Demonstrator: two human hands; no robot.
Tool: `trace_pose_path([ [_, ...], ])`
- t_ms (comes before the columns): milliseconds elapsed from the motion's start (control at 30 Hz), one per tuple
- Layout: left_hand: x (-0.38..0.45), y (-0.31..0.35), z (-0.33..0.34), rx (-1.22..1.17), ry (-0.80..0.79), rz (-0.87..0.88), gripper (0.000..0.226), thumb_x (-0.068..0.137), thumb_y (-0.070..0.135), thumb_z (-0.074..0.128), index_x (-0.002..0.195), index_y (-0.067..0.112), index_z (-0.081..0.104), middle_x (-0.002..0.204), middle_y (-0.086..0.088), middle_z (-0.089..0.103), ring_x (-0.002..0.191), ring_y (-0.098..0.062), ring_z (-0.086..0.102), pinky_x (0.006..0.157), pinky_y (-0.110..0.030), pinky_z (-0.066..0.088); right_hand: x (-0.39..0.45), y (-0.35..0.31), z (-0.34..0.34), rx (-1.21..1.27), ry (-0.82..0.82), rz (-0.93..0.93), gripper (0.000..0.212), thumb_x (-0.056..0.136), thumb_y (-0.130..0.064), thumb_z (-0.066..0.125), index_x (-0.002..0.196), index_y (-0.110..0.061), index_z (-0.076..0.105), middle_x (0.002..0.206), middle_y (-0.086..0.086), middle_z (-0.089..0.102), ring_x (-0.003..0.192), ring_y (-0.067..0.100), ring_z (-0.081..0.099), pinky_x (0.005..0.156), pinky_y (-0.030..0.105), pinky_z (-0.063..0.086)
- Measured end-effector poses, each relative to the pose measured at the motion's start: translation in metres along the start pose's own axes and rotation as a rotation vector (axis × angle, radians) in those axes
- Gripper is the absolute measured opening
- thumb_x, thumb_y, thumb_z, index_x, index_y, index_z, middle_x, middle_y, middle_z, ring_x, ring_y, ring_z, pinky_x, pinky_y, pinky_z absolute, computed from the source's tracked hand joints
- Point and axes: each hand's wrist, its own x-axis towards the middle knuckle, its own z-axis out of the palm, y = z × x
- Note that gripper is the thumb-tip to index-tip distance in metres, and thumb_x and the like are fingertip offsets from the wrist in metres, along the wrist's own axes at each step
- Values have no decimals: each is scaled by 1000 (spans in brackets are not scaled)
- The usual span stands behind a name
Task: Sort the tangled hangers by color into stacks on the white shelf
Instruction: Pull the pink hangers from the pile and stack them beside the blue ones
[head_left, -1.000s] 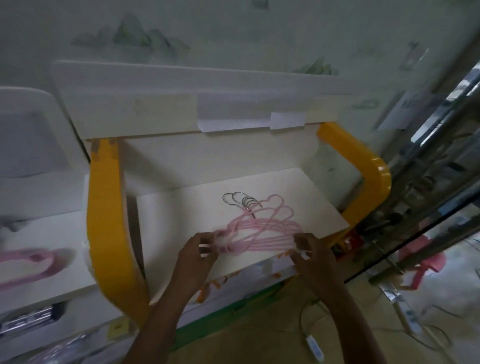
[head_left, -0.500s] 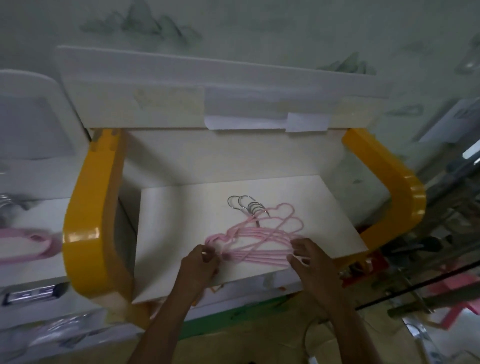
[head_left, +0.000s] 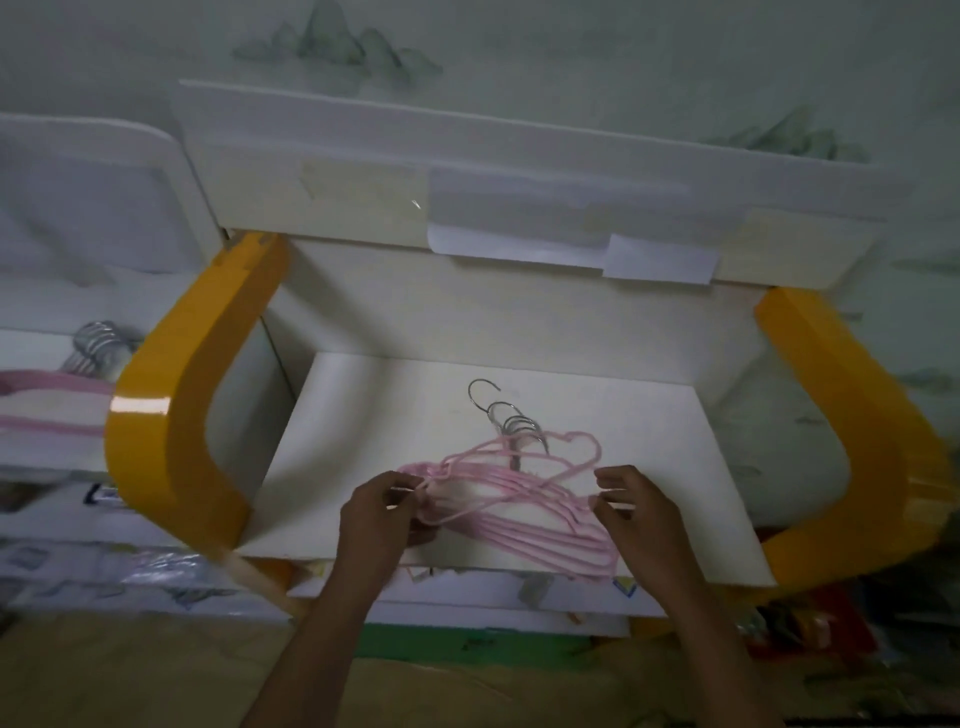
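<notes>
A bundle of several pink hangers (head_left: 519, 499) with metal hooks (head_left: 511, 418) lies on the white shelf (head_left: 374, 426), hooks pointing away from me. My left hand (head_left: 382, 512) pinches the bundle's left end between curled fingers and thumb. My right hand (head_left: 636, 506) grips the right end, fingers curled round the pink arms. The near edge of the bundle reaches the shelf's front edge.
Glossy yellow curved side supports stand at the left (head_left: 182, 415) and right (head_left: 852, 441) of the shelf. A neighbouring white shelf on the left holds more pink hangers (head_left: 57, 400) with metal hooks (head_left: 96, 343). A white upper board (head_left: 467, 171) overhangs the back.
The camera has swung right and closer. Both hands stayed on the bundle's ends, and the hangers have been drawn together and shifted toward the shelf's front edge.
</notes>
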Motion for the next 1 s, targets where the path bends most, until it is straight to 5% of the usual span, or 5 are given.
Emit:
trace_pose_path([
  [100, -6, 4, 2, -34, 41, 40, 8, 90, -4, 61, 92, -1, 69, 83, -21, 72, 72, -38, 72, 65, -42, 61, 9, 7, -3, 27, -32, -10, 25, 90, -15, 67, 112, -23, 61, 113, -10, 65, 98, 3, 64, 80, 25, 54],
  [333, -9, 17, 6, -20, 151, 172, 12, 94, -2, 57, 95, 1, 68, 86, -19, 71, 70, -37, 71, 65, -42, 62, 32, 19, -16, 17, -60, -12, 22, 89, -15, 68, 109, -23, 62, 110, -10, 66, 94, -2, 62, 68, 7, 46],
  [667, -6, 27, 17, -64, 158, 226, 15, 96, 1, 53, 100, 4, 68, 82, -18, 70, 68, -34, 70, 65, -41, 61, 58, 49, -10, -222, -70, 75, 27, 90, -19, 67, 116, -12, 64, 109, 8, 63, 100, 22, 62, 80, 24, 43],
  [900, -8, 27, 25, -78, 147, 229, 15, 96, 0, 52, 101, 3, 66, 82, -19, 69, 72, -36, 70, 69, -44, 61, 68, 51, -5, -137, -78, 143, 22, 89, -13, 66, 111, -10, 66, 103, 5, 70, 97, 22, 66, 77, 21, 42],
  [1000, -12, 26, 25, -94, 157, 232, 16, 97, -1, 50, 101, 2, 65, 84, -22, 68, 75, -39, 69, 71, -46, 61, 70, 53, -7, 9, -65, 174, 13, 88, -9, 64, 98, -17, 69, 91, 4, 73, 79, 20, 70, 77, 35, 57],
])
